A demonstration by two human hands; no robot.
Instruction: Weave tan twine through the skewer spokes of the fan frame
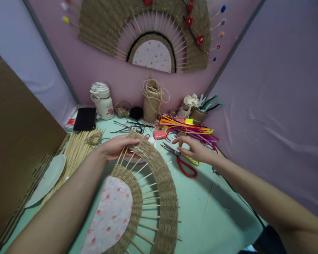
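Observation:
My left hand (119,146) grips the upper end of a woven twine fan (168,190), thumb on top and fingers underneath. The fan has thin wooden sticks radiating from a half-round centre (111,211) of white cloth with red flowers. A whitish smear marks the outer band near my left hand. My right hand (189,148) is raised to the right of the fan, fingers bent, with a gap between thumb and forefinger and nothing visible in it. Just beneath and beside it lie scissors (178,154), one handle wrapped red and the other yellow.
A twine spool (151,102), white bottle (103,102) and black phone (85,119) stand or lie at the back. Coloured pipe cleaners (188,128) are heaped back right. Wooden sticks (75,150) and a white paper plate (49,180) lie left, beside cardboard (18,141). A larger fan (98,26) hangs behind.

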